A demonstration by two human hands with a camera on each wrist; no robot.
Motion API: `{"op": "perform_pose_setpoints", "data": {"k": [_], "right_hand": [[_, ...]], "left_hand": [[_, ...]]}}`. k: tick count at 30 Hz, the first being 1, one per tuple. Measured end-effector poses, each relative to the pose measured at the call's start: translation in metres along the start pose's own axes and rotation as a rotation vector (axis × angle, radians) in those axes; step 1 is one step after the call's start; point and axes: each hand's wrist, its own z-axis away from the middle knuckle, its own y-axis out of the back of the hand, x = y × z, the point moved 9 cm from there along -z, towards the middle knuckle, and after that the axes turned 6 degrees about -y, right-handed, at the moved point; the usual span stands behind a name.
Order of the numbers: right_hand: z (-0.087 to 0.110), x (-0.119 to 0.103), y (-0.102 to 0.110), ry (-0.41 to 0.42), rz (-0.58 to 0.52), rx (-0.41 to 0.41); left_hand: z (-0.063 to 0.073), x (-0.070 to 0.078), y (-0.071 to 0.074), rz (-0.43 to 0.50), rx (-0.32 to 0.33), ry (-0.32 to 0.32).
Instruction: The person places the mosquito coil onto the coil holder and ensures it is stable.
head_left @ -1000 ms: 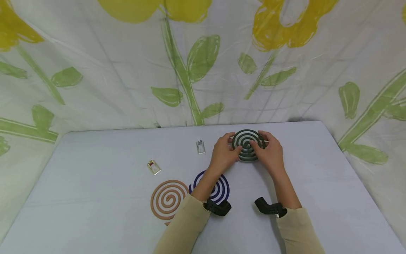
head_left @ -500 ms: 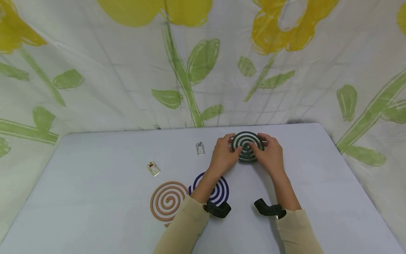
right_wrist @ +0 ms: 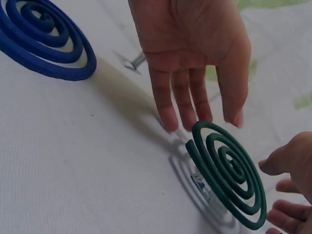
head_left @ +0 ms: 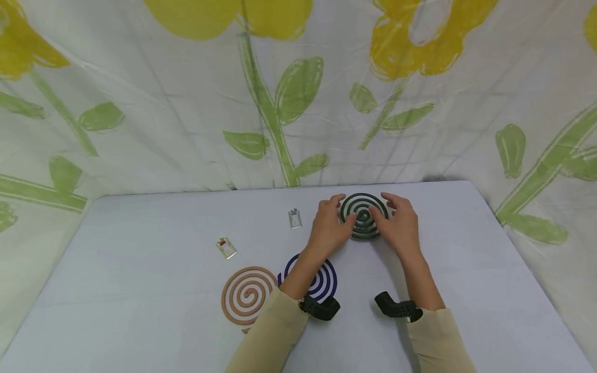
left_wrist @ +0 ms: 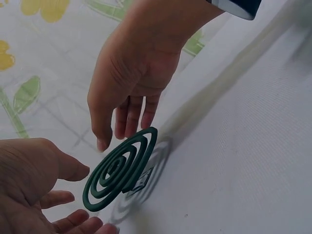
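A dark green mosquito coil (head_left: 363, 214) sits raised and nearly level on a small metal stand (right_wrist: 200, 185) near the table's back edge. My left hand (head_left: 325, 226) curves loosely at its left side. In the right wrist view, its fingertips hang just over the coil's edge. On the other side my right hand (head_left: 400, 226) has its fingers spread and bent, thumb overlapping the coil in the head view. From the left wrist view, gaps show between both thumbs and the green coil (left_wrist: 113, 168). Neither hand grips anything.
A blue coil (head_left: 334, 282) lies partly under my left forearm, beside an orange-brown coil (head_left: 250, 294). Two small metal stands, one silver (head_left: 295, 218) and one gold (head_left: 226, 248), rest farther back on the white table (head_left: 140, 311). A flowered curtain (head_left: 186, 103) hangs behind.
Both hands held the green coil by its edges; now they have let go. My right hand has drawn slightly right, its fingers spreading. The coil stays in place.
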Motion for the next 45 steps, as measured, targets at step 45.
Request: {"op": "perform_pose_setpoints", "data": {"k": [45], "right_hand": [[0.059, -0.077, -0.032, 0.365, 0.127, -0.134]], "left_hand": [[0.094, -0.012, 0.099, -0.189, -0.151, -0.142]]}}
